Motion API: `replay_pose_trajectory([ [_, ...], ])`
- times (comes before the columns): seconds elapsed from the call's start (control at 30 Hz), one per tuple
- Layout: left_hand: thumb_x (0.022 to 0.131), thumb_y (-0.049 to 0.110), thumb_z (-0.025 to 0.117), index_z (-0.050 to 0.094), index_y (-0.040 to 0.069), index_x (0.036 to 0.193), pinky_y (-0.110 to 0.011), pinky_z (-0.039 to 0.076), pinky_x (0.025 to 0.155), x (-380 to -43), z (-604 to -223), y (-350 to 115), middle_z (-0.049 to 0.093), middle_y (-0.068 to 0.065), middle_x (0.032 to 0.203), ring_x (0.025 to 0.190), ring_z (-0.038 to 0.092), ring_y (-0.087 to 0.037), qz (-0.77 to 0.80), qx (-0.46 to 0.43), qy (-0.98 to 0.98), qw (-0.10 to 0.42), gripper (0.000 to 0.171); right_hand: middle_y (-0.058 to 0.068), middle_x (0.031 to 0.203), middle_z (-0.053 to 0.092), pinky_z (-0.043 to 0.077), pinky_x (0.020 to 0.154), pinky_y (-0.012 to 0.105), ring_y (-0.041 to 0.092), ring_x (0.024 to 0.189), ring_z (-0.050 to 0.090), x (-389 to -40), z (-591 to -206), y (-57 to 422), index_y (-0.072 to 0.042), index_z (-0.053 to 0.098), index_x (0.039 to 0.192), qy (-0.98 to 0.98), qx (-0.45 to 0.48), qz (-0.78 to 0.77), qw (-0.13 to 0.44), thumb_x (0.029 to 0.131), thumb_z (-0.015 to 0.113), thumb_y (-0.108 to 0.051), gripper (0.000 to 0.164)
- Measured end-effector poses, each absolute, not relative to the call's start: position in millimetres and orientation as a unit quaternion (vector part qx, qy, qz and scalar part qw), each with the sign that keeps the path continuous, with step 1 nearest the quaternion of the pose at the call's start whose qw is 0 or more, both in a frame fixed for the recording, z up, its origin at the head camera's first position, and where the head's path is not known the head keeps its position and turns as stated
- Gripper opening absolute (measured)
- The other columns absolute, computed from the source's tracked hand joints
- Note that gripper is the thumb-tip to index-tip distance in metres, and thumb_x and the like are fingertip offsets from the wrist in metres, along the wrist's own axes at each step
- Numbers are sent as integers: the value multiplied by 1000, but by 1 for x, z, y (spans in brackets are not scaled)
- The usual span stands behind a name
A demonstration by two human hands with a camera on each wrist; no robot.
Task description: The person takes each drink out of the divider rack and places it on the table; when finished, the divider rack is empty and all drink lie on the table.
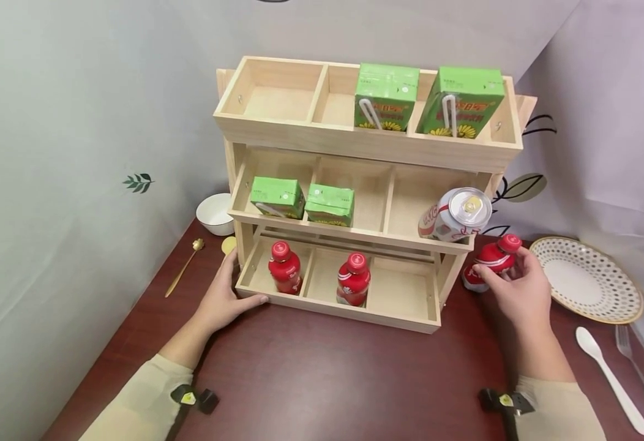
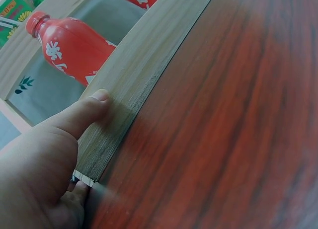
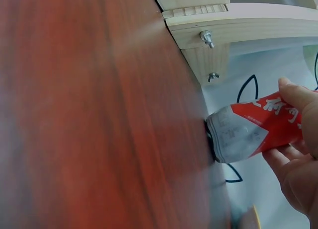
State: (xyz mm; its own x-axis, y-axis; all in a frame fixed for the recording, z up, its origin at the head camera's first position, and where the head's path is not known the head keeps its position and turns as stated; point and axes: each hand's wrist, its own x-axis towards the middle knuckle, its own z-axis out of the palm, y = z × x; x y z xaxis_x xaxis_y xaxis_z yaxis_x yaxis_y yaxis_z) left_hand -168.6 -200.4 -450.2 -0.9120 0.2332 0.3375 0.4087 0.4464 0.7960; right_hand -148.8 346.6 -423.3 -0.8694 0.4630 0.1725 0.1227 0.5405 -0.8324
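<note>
A three-tier wooden rack (image 1: pixel 366 142) stands on the table. My left hand (image 1: pixel 220 303) grips its lower left corner, the thumb lying on the front board (image 2: pixel 141 65) and the fingers round the side. To the right of the rack, my right hand (image 1: pixel 526 297) holds a red bottle (image 1: pixel 493 258) between thumb and fingers; its pale base (image 3: pixel 236 134) is close to the tabletop, and I cannot tell if they touch. In the bottom tier stand two similar bottles, one in the left compartment (image 1: pixel 285 269) and another in the middle one (image 1: pixel 354 282).
Green drink cartons (image 1: pixel 387 95) stand in the top tier, with smaller cartons (image 1: pixel 278 196) and a silver can (image 1: pixel 456 214) in the middle tier. A patterned plate (image 1: pixel 586 278), white spoon (image 1: pixel 611 376) and fork (image 1: pixel 641 367) lie right; a white bowl (image 1: pixel 216 214) and gold spoon (image 1: pixel 184 269), left.
</note>
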Motion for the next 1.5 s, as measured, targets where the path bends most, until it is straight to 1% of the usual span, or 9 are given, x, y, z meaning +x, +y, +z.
replay_pose_trajectory([
  [0.2,65,15,91,23,5,151,-51,36,100,-168,-450,-200,38,-19,142,126,44,-32,-495,-190,-843,95,110,11,141,50,42,98,30,22,124,52,-165,-423,347,-15,38,146,-848,-167,464,196,78,82,-27,82],
  [0.33,65,14,91,23,6,152,-42,39,98,-169,-451,-201,39,-19,142,125,46,-34,-501,-197,-838,92,111,8,140,51,42,98,30,21,123,52,-175,-423,348,-13,37,145,-851,-164,455,205,76,83,-29,85],
  [0.5,65,12,91,23,7,152,-31,40,97,-169,-451,-201,39,-19,142,124,46,-37,-509,-201,-832,89,111,9,145,45,40,100,33,23,128,48,-187,-426,351,-14,33,147,-856,-166,451,193,78,81,-33,87],
  [0.6,65,12,91,23,7,152,-31,39,97,-168,-451,-201,38,-20,142,125,46,-37,-510,-200,-832,89,110,11,147,43,38,102,34,25,130,46,-194,-425,352,-12,30,148,-855,-164,455,186,80,79,-32,86],
  [0.77,65,13,91,23,6,151,-30,39,97,-167,-451,-202,39,-20,141,124,47,-37,-509,-197,-833,91,110,13,144,45,39,102,33,25,126,49,-203,-426,352,-11,28,148,-858,-163,450,185,82,76,-32,84],
  [1.0,65,13,91,23,6,152,-28,39,97,-166,-452,-203,39,-20,142,124,47,-37,-506,-195,-835,91,110,17,140,48,40,101,29,14,118,52,-213,-429,351,-14,27,147,-851,-158,467,182,82,76,-29,82],
  [1.2,65,13,91,23,6,152,-31,39,98,-166,-454,-204,38,-20,142,125,46,-37,-508,-192,-835,89,110,13,139,49,41,101,29,15,118,52,-221,-432,352,-19,24,147,-851,-160,466,181,81,77,-31,85],
  [1.37,65,14,91,22,6,152,-43,40,97,-170,-456,-204,38,-19,143,126,46,-37,-516,-193,-830,85,111,14,140,49,41,101,31,20,121,53,-227,-431,353,-23,22,147,-856,-161,455,185,83,74,-32,83],
  [1.5,66,14,91,22,6,152,-50,39,97,-173,-456,-203,38,-19,143,126,45,-38,-521,-199,-826,81,111,13,139,51,41,101,30,20,121,53,-230,-433,356,-25,22,146,-851,-162,459,195,83,73,-30,81],
])
